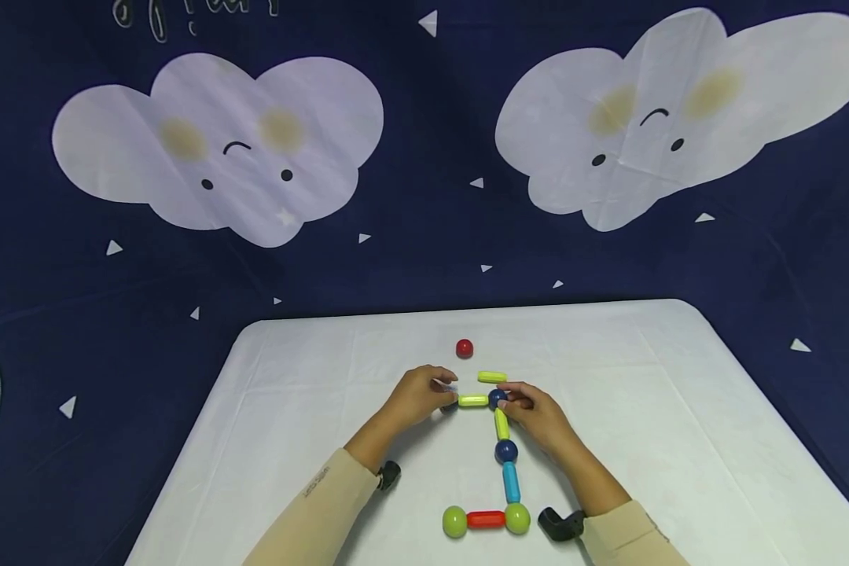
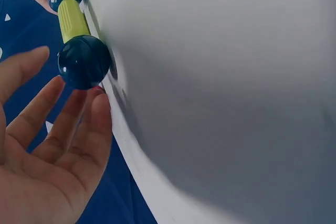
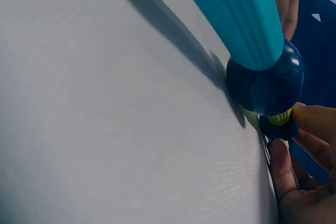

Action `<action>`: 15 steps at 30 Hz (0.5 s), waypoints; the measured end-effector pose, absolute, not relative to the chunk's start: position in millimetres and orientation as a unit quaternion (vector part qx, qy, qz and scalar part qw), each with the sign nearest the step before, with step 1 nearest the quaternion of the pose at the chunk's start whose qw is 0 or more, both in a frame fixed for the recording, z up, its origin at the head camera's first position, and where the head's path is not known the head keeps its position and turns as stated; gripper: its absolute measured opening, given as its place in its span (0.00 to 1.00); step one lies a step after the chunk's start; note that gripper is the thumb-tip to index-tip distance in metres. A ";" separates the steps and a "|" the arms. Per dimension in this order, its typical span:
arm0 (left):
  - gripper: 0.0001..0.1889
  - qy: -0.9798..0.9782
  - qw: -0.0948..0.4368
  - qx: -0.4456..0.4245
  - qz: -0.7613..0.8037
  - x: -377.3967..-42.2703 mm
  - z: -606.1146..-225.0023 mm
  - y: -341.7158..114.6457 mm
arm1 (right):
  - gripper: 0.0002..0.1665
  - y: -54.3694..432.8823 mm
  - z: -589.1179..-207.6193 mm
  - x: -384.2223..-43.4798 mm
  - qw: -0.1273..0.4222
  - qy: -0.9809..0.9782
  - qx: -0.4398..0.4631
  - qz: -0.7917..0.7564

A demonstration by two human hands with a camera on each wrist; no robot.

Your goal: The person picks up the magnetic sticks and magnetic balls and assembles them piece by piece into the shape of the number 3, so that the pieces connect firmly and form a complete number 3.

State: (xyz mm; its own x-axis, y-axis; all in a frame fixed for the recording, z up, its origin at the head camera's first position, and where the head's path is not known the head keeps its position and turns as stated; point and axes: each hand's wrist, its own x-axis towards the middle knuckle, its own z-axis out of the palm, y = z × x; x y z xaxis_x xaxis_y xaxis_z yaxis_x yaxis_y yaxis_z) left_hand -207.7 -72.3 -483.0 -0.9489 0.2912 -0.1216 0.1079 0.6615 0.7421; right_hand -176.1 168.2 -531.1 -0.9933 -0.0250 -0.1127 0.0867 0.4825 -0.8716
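Note:
Rods and balls form a joined chain on the white table. My right hand (image 1: pixel 541 417) pinches the dark blue corner ball (image 1: pixel 497 398) between thumb and fingers. A yellow-green rod (image 1: pixel 473 401) runs left from it to another dark blue ball (image 2: pixel 84 62). Beside that end ball, my left hand (image 2: pixel 60 145) has its fingers spread and relaxed, fingertips right at the ball and thumb apart from it. Below the corner ball come a second yellow-green rod (image 1: pixel 502 424), a third dark blue ball (image 1: pixel 506 451) and a light blue rod (image 3: pixel 239 17).
The chain's near end has two green balls, one left (image 1: pixel 454 521) and one right (image 1: pixel 517 518), joined by a red rod (image 1: pixel 486 520). Beyond the hands lie a loose yellow-green rod (image 1: pixel 492 376) and a red ball (image 1: pixel 464 348). A dark blue cloud-printed cloth (image 1: pixel 424 157) hangs behind the table (image 1: pixel 311 440).

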 end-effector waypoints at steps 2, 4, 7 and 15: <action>0.15 0.905 0.114 0.110 0.395 -210.8 -481.0 -67.9 | 0.19 168.0 -530.8 -176.1 0.055 0.860 0.018 -0.508; 0.14 0.905 0.110 0.113 0.395 -214.4 -479.4 -63.4 | 0.19 167.9 -530.6 -176.2 0.054 0.860 0.019 -0.508; 0.13 0.907 0.101 0.120 0.390 -220.4 -477.4 -56.7 | 0.19 168.1 -530.7 -176.3 0.053 0.860 0.016 -0.508; 0.13 0.913 0.084 0.156 0.367 -235.2 -475.2 -39.1 | 0.19 167.7 -531.5 -175.6 0.048 0.859 0.008 -0.509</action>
State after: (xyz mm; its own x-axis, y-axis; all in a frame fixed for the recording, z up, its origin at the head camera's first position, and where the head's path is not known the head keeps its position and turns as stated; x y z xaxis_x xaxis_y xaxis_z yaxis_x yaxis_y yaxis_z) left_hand -235.2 -39.1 -475.2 -0.9372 0.3468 -0.0376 0.2241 0.6810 0.6971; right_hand -175.6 167.7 -531.5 -0.9952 -0.0346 -0.0916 0.0637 0.4812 -0.8743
